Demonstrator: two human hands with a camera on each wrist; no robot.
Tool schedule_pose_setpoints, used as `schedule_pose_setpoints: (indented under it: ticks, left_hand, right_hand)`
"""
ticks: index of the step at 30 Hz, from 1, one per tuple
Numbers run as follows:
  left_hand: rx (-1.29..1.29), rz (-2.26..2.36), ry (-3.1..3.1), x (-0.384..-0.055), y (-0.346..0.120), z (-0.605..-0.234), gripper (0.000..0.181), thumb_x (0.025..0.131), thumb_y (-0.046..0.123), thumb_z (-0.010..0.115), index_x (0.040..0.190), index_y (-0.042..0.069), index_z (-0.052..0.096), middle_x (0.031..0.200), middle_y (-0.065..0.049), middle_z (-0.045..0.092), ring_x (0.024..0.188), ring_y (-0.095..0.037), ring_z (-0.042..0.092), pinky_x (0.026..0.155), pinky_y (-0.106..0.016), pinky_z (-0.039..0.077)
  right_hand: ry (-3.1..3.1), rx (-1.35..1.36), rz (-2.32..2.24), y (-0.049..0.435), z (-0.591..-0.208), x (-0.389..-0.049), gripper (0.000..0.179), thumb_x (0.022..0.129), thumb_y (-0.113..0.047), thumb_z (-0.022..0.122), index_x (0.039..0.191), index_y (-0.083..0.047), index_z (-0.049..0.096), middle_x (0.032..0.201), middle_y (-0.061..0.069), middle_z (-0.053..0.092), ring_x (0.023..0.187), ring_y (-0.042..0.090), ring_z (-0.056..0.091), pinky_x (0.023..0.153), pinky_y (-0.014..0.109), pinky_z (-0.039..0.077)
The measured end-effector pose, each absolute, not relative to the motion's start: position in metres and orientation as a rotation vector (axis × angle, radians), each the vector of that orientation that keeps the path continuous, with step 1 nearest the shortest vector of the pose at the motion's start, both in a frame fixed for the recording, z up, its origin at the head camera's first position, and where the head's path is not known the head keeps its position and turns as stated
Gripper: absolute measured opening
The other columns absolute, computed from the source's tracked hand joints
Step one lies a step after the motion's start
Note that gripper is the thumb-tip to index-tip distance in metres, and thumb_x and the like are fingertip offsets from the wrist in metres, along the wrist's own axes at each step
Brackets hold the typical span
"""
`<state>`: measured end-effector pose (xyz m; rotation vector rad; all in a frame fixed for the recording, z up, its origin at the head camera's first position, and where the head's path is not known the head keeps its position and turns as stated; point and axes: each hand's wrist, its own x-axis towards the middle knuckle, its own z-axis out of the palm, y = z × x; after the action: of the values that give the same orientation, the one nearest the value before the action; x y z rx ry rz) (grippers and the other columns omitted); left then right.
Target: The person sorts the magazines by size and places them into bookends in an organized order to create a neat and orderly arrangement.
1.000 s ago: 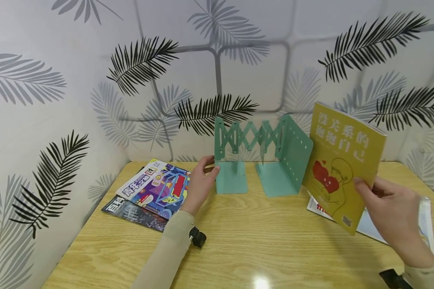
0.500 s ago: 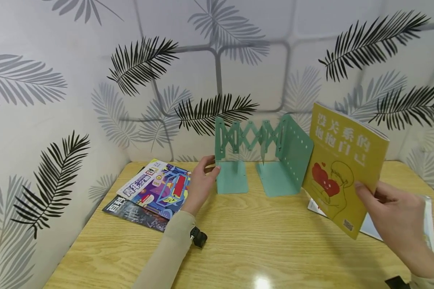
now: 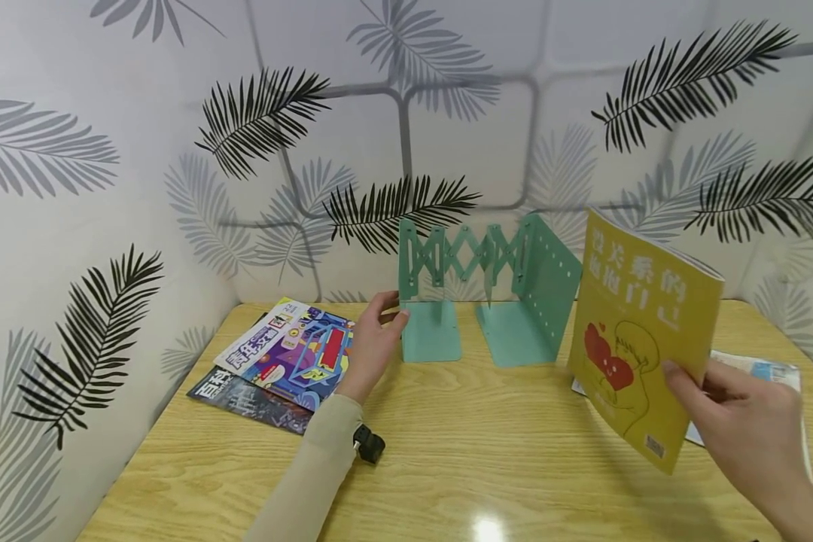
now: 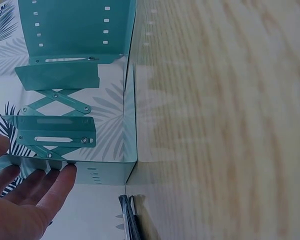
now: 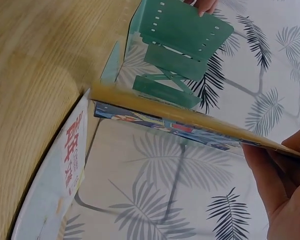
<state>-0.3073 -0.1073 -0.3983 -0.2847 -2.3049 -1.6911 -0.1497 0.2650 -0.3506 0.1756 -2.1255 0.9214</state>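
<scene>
- Overall, a white wall with printed black and grey leaves (image 3: 352,45) rises behind everything.
- Before it lies the light wood-grain bench (image 3: 461,452).
- A teal bookend with perforated end panels and criss-cross links (image 3: 549,286) stands upright towards the bench's back.
- Just right of it, a yellow paperback book with a red heart drawing (image 3: 637,331) is held tilted, partly hiding a pale magazine (image 5: 55,185).
- Leftward, a purple illustrated magazine (image 3: 305,354) overlaps a dark magazine (image 3: 251,403).
- The right hand (image 3: 752,410) has a narrow grip on the book's edge; the left hand (image 3: 373,339) pinches the bookend's left panel.
</scene>
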Motion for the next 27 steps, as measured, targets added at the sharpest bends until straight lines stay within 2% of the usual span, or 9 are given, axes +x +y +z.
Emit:
schedule_pose_setpoints:
  ticks: [3,6,9,11,17,18,20,24,27]
  left_hand:
    - [-0.288,-1.69,-2.305,-0.308,-0.107,-0.399,0.035,0.1,0.022,0.059,0.134,0.016,0.057,0.131,-0.005,0.059,0.113,-0.025,0.059,0.087,-0.04,0.055]
    - [-0.283,-1.687,-2.307,-0.308,-0.107,-0.399,0.035,0.1,0.023,0.059,0.134,0.016,0.057,0.131,-0.005,0.059,0.113,-0.025,0.059,0.087,-0.039,0.054]
    - [-0.285,-1.686,-2.304,-0.308,-0.107,-0.399,0.034,0.1,0.021,0.058,0.134,0.015,0.057,0.131,-0.006,0.059,0.113,-0.025,0.059,0.088,-0.04,0.054]
    - [-0.288,-1.689,-2.302,-0.308,-0.107,-0.399,0.034,0.1,0.02,0.058,0.134,0.015,0.057,0.131,-0.006,0.059,0.113,-0.026,0.059,0.089,-0.04,0.054]
    - [-0.302,-1.689,-2.304,-0.309,-0.108,-0.401,0.036,0.1,0.022,0.059,0.135,0.016,0.056,0.131,-0.005,0.058,0.113,-0.024,0.059,0.09,-0.04,0.053]
    - [-0.305,-1.688,-2.302,-0.309,-0.108,-0.401,0.036,0.1,0.022,0.059,0.135,0.016,0.057,0.131,-0.005,0.059,0.113,-0.024,0.059,0.09,-0.04,0.053]
    - [-0.312,-1.689,-2.293,-0.31,-0.108,-0.402,0.036,0.1,0.021,0.059,0.134,0.015,0.057,0.131,-0.006,0.059,0.113,-0.025,0.059,0.091,-0.04,0.053]
    - [-0.316,-1.694,-2.285,-0.31,-0.108,-0.402,0.035,0.1,0.019,0.059,0.134,0.014,0.057,0.131,-0.007,0.058,0.114,-0.026,0.059,0.091,-0.041,0.053]
    - [-0.309,-1.687,-2.291,-0.31,-0.109,-0.401,0.035,0.1,0.018,0.058,0.134,0.015,0.056,0.131,-0.007,0.058,0.114,-0.026,0.059,0.091,-0.041,0.053]
  right_hand:
    - [-2.139,0.153,0.934,0.264,-0.352,-0.144,0.012,0.076,0.006,0.077,0.088,0.006,0.077,0.08,-0.038,0.054,0.064,-0.019,0.055,0.045,0.007,0.042]
    - [-2.159,0.143,0.942,0.263,-0.354,-0.138,0.013,0.077,0.006,0.077,0.09,0.007,0.076,0.078,-0.016,0.07,0.066,-0.019,0.055,0.049,0.006,0.044]
    - [-2.171,0.146,0.935,0.262,-0.355,-0.135,0.013,0.078,0.006,0.076,0.091,0.007,0.076,0.078,-0.012,0.07,0.067,-0.018,0.056,0.053,0.005,0.045]
    - [-2.169,0.153,0.94,0.261,-0.355,-0.134,0.013,0.078,0.006,0.076,0.091,0.007,0.076,0.079,-0.021,0.066,0.067,-0.018,0.056,0.054,0.005,0.046]
    - [-2.155,0.213,0.92,0.256,-0.356,-0.143,0.013,0.078,0.006,0.076,0.09,0.004,0.077,0.079,-0.019,0.067,0.065,-0.017,0.056,0.045,0.008,0.042]
    - [-2.148,0.234,0.921,0.256,-0.356,-0.146,0.013,0.077,0.006,0.076,0.09,0.004,0.077,0.078,-0.012,0.07,0.064,-0.017,0.056,0.042,0.009,0.04]
    - [-2.13,0.274,0.924,0.255,-0.356,-0.153,0.013,0.077,0.006,0.076,0.089,0.003,0.078,0.08,-0.026,0.063,0.061,-0.016,0.057,0.038,0.011,0.035]
    - [-2.079,0.371,0.91,0.252,-0.355,-0.166,0.015,0.078,0.007,0.076,0.092,0.003,0.078,0.081,-0.018,0.067,0.059,-0.014,0.057,0.033,0.014,0.027]
    - [-2.051,0.385,0.91,0.249,-0.356,-0.174,0.016,0.079,0.006,0.075,0.093,0.001,0.078,0.083,-0.024,0.064,0.063,-0.017,0.057,0.032,0.015,0.027]
